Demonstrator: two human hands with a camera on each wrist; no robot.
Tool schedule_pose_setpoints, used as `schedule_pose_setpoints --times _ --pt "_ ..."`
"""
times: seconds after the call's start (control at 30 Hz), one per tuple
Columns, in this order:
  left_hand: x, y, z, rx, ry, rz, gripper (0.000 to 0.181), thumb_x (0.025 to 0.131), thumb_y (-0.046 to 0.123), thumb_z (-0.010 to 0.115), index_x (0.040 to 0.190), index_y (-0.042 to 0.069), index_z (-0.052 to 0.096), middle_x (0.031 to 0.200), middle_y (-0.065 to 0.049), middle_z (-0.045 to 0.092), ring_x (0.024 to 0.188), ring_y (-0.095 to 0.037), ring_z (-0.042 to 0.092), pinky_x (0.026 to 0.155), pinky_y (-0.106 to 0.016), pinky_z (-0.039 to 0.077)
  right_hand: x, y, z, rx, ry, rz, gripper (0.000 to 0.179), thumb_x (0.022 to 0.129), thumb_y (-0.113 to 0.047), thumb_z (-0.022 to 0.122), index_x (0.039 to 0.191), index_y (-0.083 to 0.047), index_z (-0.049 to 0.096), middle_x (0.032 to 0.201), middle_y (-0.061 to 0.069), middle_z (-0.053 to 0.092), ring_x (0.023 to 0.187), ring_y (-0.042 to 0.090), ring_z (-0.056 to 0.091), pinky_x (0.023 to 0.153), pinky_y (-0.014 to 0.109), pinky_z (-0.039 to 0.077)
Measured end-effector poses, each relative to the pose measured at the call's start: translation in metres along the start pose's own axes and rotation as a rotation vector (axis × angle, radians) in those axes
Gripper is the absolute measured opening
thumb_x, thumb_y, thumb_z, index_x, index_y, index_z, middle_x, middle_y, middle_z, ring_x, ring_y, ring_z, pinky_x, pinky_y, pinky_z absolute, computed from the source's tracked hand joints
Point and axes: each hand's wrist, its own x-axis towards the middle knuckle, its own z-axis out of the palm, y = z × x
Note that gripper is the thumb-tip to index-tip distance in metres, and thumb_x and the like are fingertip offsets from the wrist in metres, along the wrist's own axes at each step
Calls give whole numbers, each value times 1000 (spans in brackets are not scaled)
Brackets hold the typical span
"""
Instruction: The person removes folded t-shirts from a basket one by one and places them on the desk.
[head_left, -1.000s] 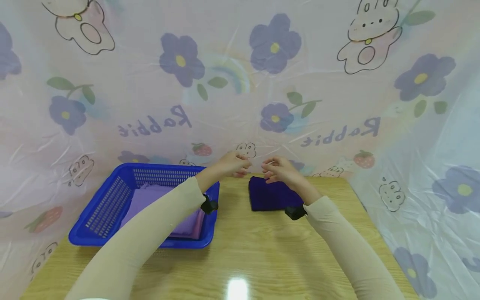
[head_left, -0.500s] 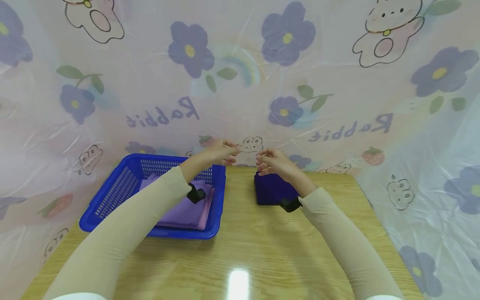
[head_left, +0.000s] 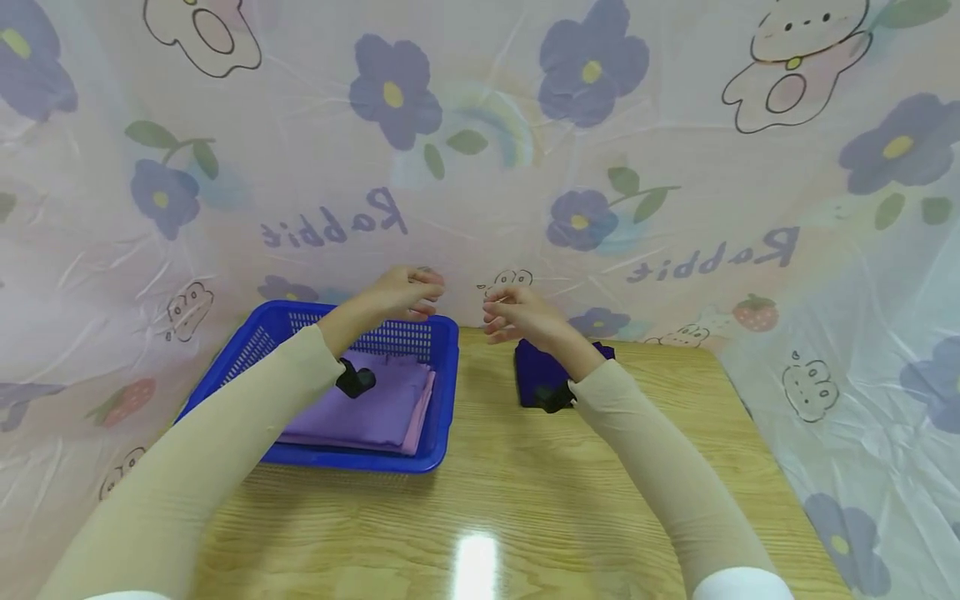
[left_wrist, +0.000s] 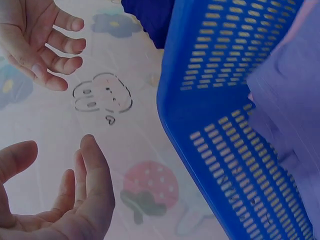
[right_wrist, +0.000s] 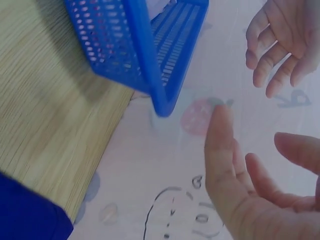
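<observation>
My left hand (head_left: pixel 401 293) hovers over the back rim of a blue plastic basket (head_left: pixel 442 417), fingers relaxed and holding nothing. Folded purple cloth (head_left: pixel 375 408) lies in the basket, with a pink cloth edge (head_left: pixel 418 417) showing beneath it. My right hand (head_left: pixel 521 317) is in the air between the basket and a folded dark blue cloth (head_left: pixel 536 375), also with loose fingers and nothing in them. The right forearm covers part of that dark cloth. In the left wrist view the two hands face each other beside the basket, apart.
The wooden table (head_left: pixel 525 492) carries the basket on its left and the dark cloth at its back right. Right behind the table hangs a curtain (head_left: pixel 465 217) printed with flowers and rabbits. It also runs along both sides.
Both hands have moved left, the left one farther and now over the basket. The head view has shifted slightly. The cloths and basket appear to stay in place.
</observation>
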Motion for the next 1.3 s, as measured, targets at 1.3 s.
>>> schedule_pose_setpoints --times 1.3 --pt "-42 -54 -107 210 -42 -126 64 106 25 47 148 -16 23 142 -34 38 107 -27 61 93 -37 54 35 -6 113 -9 -101 300 66 101 -5 55 154 3 17 147 38 31 122 57 48 93 54 52"
